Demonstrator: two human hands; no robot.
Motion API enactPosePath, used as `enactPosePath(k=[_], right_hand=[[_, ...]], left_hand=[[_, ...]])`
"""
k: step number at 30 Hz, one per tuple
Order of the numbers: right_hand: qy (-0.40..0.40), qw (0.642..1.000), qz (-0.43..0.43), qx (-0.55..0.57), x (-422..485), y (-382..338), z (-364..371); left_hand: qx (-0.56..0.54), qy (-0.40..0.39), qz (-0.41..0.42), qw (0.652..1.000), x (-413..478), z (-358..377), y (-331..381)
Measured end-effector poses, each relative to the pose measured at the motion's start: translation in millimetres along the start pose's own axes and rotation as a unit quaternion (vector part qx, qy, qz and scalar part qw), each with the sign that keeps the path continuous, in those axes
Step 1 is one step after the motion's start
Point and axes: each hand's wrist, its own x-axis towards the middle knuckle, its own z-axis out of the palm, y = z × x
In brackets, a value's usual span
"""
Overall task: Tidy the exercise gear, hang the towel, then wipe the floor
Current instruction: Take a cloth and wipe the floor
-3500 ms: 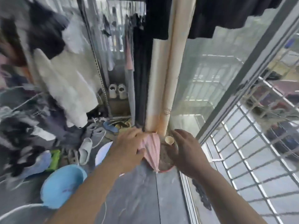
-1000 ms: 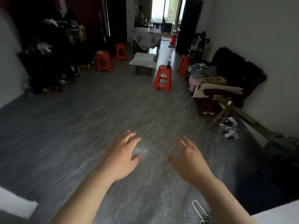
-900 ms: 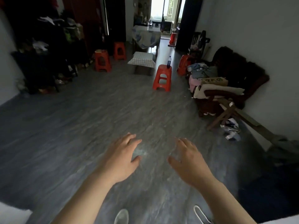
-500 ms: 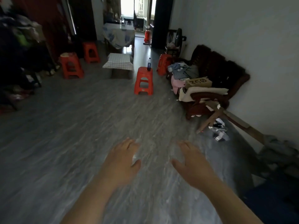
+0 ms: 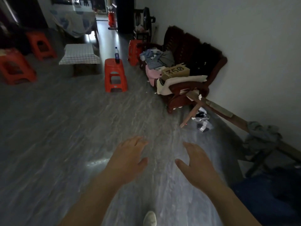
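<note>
Both of my hands hover palm down over the grey floor (image 5: 65, 128) of a dim room. My left hand (image 5: 128, 159) is empty with its fingers spread. My right hand (image 5: 195, 163) is empty too, fingers apart. A grey cloth (image 5: 262, 136) is draped over a dark stand at the right wall. A wooden pole (image 5: 228, 115) lies slanted along the wall, from the dark armchair (image 5: 195, 51) toward that cloth. The toe of my shoe (image 5: 149, 218) shows at the bottom edge.
The armchair holds a pile of clothes and a cardboard box (image 5: 175, 71) marked 350. An orange stool (image 5: 114, 75) with a bottle (image 5: 117, 55) on it stands ahead, more orange stools (image 5: 14, 69) at the left. A checked cloth covers a low box (image 5: 79, 54). Litter (image 5: 202, 123) lies by the chair.
I have left the balcony with its pink cloth and now walk through the room. The view has swung right and closer to the armchair; my hands stay empty and apart.
</note>
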Motion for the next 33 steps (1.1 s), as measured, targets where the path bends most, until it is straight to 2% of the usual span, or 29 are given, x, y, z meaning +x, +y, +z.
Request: enactPosePath(k=[4, 13, 23, 28, 33], right_hand=[[-0.003, 0.999, 0.02, 0.026, 73, 19, -7], [0.017, 0.998, 0.047, 0.023, 218, 33, -39], [0.024, 0.982, 0.185, 0.01, 362, 60, -57], [0.059, 0.967, 0.246, 0.016, 409, 84, -78], [0.061, 0.955, 0.287, 0.043, 443, 139, -89]], left_hand=[[0.018, -0.036, 0.017, 0.999, 86, -3, 4], [0.017, -0.06, 0.047, 0.997, 243, 3, -24], [-0.02, -0.102, 0.186, 0.977, 456, 22, -48], [-0.024, -0.107, 0.259, 0.96, 544, 33, -26], [-0.017, -0.141, 0.284, 0.948, 618, 77, 5]])
